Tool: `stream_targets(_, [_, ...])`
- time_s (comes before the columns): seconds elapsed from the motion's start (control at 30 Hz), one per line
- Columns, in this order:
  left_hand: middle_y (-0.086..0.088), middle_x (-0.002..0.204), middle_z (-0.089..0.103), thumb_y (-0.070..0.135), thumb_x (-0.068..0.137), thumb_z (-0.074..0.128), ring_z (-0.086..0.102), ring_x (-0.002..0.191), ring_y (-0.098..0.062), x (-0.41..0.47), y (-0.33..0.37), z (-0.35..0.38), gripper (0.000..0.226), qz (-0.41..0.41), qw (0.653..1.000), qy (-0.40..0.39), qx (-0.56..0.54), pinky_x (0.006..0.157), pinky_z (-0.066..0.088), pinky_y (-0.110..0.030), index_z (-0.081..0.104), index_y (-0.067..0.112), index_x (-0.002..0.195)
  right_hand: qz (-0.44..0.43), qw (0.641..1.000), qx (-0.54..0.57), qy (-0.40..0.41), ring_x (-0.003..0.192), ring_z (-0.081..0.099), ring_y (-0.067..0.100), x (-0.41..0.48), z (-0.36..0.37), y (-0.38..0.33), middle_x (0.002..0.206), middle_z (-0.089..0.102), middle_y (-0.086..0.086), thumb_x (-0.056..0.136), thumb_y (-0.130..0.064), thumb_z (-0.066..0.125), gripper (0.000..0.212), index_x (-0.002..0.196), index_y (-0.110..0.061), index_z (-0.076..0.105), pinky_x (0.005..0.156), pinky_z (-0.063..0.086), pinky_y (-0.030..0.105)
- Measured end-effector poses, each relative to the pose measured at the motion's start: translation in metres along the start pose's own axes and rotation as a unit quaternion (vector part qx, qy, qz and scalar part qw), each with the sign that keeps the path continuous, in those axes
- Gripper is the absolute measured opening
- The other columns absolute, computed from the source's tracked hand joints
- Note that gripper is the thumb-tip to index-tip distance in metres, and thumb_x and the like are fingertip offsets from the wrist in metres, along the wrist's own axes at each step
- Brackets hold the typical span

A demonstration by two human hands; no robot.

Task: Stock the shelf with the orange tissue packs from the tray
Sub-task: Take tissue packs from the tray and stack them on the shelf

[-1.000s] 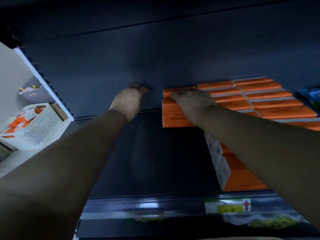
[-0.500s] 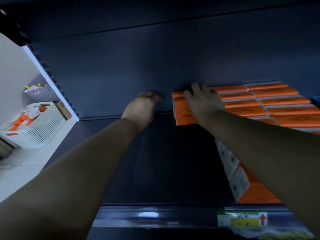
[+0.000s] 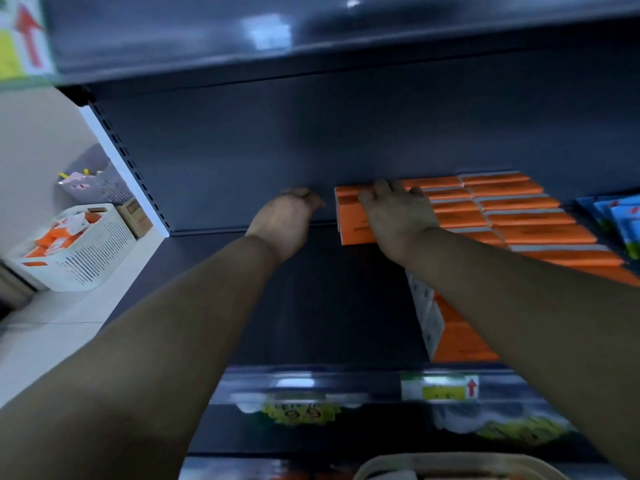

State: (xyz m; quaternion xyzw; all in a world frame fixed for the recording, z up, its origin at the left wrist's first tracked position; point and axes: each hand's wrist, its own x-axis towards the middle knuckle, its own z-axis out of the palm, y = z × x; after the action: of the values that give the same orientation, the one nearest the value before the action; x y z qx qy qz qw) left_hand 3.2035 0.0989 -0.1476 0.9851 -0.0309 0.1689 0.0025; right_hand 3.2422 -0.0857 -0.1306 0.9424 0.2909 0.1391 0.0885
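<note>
Head view looks into a dark shelf with both bare arms stretched toward its back wall. At the rear right, the right hand lies palm-down over the leftmost orange tissue pack, its fingers curled over the pack's far top edge, grasping it where it stands against the back panel. That pack touches the row of orange packs filling the shelf to its right; blue packets sit beyond them at the far right edge. More orange packs stand nearer the front, partly hidden under the right forearm. The left hand rests on the bare shelf just beside the held pack, apart from it, fingers loosely curled and holding nothing. Far left, on the pale floor, a white slotted tray holds more orange packs. A price label with a red arrow sits on the shelf's front rail.
</note>
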Motion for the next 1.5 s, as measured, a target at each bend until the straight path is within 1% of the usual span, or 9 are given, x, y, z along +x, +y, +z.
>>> stream_targets(0.2, [-0.006, 0.128, 0.052, -0.005, 0.088, 0.048, 0.047, 0.12, -0.023, -0.053, 0.041, -0.035, 0.053, -0.002, 1.0, -0.014, 0.012, 0.09, 0.044, -0.029, 0.05, 0.019, 0.135, -0.008, 1.0, -0.015, -0.008, 0.125, 0.039, 0.032, -0.073, -0.018, 0.001, 0.134, 0.04, 0.013, 0.082, -0.008, 0.058, 0.054, 0.132, -0.013, 0.038, 0.098, 0.038, 0.044])
stream_targets(0.5, [-0.008, 0.136, 0.048, 0.001, 0.09, 0.049, 0.042, 0.125, -0.026, -0.133, 0.111, -0.063, 0.052, 0.04, 0.998, -0.051, 0.013, 0.1, 0.041, -0.035, 0.047, 0.019, 0.138, -0.013, 0.999, -0.01, 0.038, 0.12, 0.043, 0.031, -0.187, -0.029, 0.002, 0.129, 0.046, 0.012, 0.085, -0.014, 0.055, 0.044, 0.128, -0.014, 0.044, 0.094, 0.037, 0.042])
stream_targets(0.77, [-0.013, 0.132, 0.054, 0.005, 0.091, 0.052, 0.046, 0.118, -0.031, -0.202, 0.175, -0.023, 0.043, 0.101, 0.99, -0.083, -0.044, 0.095, 0.043, -0.04, 0.052, 0.009, 0.133, -0.046, 0.995, 0.004, 0.091, 0.088, 0.057, 0.031, -0.292, 0.026, 0.011, 0.093, 0.059, 0.011, 0.063, -0.017, 0.074, 0.039, 0.1, -0.013, 0.062, 0.071, 0.044, 0.039])
stream_targets(0.87, [-0.009, 0.135, 0.052, 0.007, 0.091, 0.053, 0.044, 0.124, -0.028, -0.227, 0.195, 0.008, 0.044, 0.105, 0.983, -0.139, -0.059, 0.099, 0.041, -0.039, 0.051, 0.012, 0.135, -0.037, 0.999, -0.001, 0.018, 0.092, 0.056, 0.03, -0.326, 0.056, 0.017, 0.098, 0.059, 0.01, 0.062, -0.018, 0.078, 0.051, 0.109, -0.013, 0.06, 0.073, 0.045, 0.038])
stream_targets(0.97, [-0.003, 0.141, 0.047, 0.013, 0.094, 0.05, 0.04, 0.129, -0.022, -0.248, 0.209, 0.035, 0.047, 0.09, 0.975, -0.193, -0.062, 0.101, 0.041, -0.037, 0.045, 0.017, 0.14, -0.034, 0.993, -0.004, -0.109, 0.117, 0.044, 0.029, -0.35, 0.083, 0.024, 0.125, 0.047, 0.009, 0.078, -0.016, 0.065, 0.059, 0.132, -0.017, 0.04, 0.091, 0.038, 0.042])
stream_targets(1.07, [-0.002, 0.14, 0.047, 0.017, 0.096, 0.05, 0.04, 0.129, -0.021, -0.265, 0.214, 0.061, 0.045, 0.066, 0.969, -0.227, -0.072, 0.1, 0.042, -0.035, 0.044, 0.018, 0.14, -0.029, 0.983, 0.03, -0.179, 0.128, 0.035, 0.029, -0.363, 0.103, 0.027, 0.138, 0.038, 0.009, 0.079, -0.016, 0.063, 0.065, 0.138, -0.017, 0.035, 0.102, 0.032, 0.043])
stream_targets(1.23, [-0.005, 0.132, 0.05, 0.014, 0.092, 0.051, 0.043, 0.122, -0.023, -0.276, 0.217, 0.095, 0.041, 0.017, 0.956, -0.281, -0.087, 0.095, 0.045, -0.036, 0.048, 0.017, 0.132, -0.037, 0.966, 0.076, -0.243, 0.128, 0.038, 0.026, -0.373, 0.146, 0.018, 0.136, 0.044, 0.004, 0.082, -0.036, 0.065, 0.059, 0.134, -0.022, 0.041, 0.104, 0.032, 0.041])
stream_targets(1.4, [-0.005, 0.134, 0.05, 0.013, 0.09, 0.049, 0.042, 0.125, -0.022, -0.275, 0.218, 0.115, 0.041, 0.009, 0.951, -0.296, -0.095, 0.099, 0.043, -0.036, 0.051, 0.017, 0.131, -0.054, 0.954, 0.094, -0.279, 0.136, 0.03, 0.026, -0.374, 0.176, 0.007, 0.143, 0.04, 0.006, 0.092, -0.027, 0.051, 0.047, 0.137, -0.019, 0.039, 0.106, 0.029, 0.044])
stream_targets(1.5, [-0.006, 0.133, 0.05, 0.014, 0.091, 0.049, 0.042, 0.126, -0.023, -0.274, 0.215, 0.123, 0.039, -0.005, 0.947, -0.305, -0.101, 0.101, 0.041, -0.034, 0.053, 0.017, 0.13, -0.055, 0.947, 0.116, -0.293, 0.135, 0.032, 0.026, -0.37, 0.183, 0.001, 0.145, 0.038, 0.008, 0.094, -0.036, 0.048, 0.051, 0.14, -0.018, 0.036, 0.108, 0.028, 0.044])
